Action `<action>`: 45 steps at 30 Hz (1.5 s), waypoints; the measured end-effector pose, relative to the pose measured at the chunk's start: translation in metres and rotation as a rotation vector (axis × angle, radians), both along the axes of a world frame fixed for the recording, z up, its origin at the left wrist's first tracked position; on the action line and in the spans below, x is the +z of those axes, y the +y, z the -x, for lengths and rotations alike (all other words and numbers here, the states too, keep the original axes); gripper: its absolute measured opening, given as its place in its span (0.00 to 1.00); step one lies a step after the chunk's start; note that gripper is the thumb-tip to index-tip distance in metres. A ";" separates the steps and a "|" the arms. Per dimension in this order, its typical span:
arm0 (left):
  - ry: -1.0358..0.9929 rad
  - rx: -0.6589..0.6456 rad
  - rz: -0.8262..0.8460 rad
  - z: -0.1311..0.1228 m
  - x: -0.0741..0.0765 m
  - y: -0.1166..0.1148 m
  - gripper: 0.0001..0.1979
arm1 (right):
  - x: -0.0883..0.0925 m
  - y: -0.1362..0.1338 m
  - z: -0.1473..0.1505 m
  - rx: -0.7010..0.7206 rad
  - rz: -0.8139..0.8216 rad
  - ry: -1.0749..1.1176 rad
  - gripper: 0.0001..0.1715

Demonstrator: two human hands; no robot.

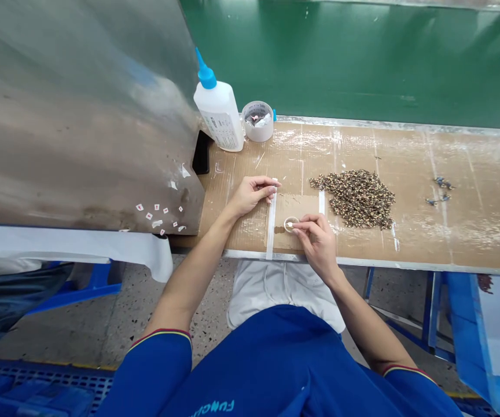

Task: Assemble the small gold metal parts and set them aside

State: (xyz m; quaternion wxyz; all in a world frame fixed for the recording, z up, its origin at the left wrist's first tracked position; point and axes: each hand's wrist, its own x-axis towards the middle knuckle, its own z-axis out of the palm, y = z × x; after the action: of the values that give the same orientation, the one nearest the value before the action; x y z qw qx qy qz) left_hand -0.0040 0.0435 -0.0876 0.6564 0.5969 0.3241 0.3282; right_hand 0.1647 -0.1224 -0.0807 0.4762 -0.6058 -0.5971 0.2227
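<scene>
My left hand (253, 194) rests on the cardboard-covered bench (427, 231), fingers curled in a pinch near the top of a white tape strip (271, 223); what it pinches is too small to make out. My right hand (317, 238) is closed on a thin white stick, its tip over a small round white cap (290, 223) on the cardboard. A heap of small brown-and-white parts (356, 198) lies just right of both hands.
A white squeeze bottle with a blue nozzle (219, 110) and a small white cup (257, 121) stand at the back left. A large metal panel (80, 116) rises on the left. A green belt (363, 58) runs behind. A few dark small parts (440, 191) lie far right.
</scene>
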 end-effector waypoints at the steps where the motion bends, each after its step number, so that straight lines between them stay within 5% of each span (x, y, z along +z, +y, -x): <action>1: -0.004 0.012 -0.003 -0.001 0.000 0.000 0.20 | 0.002 0.004 0.000 0.034 -0.023 -0.055 0.08; 8: -0.051 0.093 -0.019 -0.002 -0.001 -0.001 0.20 | 0.016 0.021 -0.017 0.132 -0.071 -0.346 0.11; 16: -0.030 0.039 -0.015 -0.001 0.000 -0.002 0.19 | 0.010 0.021 -0.020 0.153 0.058 0.040 0.09; 21: 0.033 0.001 -0.074 -0.002 0.003 -0.005 0.15 | 0.023 0.039 -0.036 0.089 0.112 0.165 0.15; 26: 0.168 -0.033 -0.167 -0.004 0.006 -0.010 0.09 | 0.035 0.063 -0.041 -0.094 -0.062 0.242 0.18; 45: 0.184 -0.077 -0.232 -0.007 0.007 -0.013 0.08 | 0.010 0.082 -0.018 -0.033 -0.039 0.099 0.20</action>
State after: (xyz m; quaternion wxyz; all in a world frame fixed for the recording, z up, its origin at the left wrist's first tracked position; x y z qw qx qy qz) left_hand 0.0031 0.0306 -0.0803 0.5626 0.7084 0.3197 0.2819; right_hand 0.1826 -0.0402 -0.0707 0.5206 -0.5945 -0.5668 0.2329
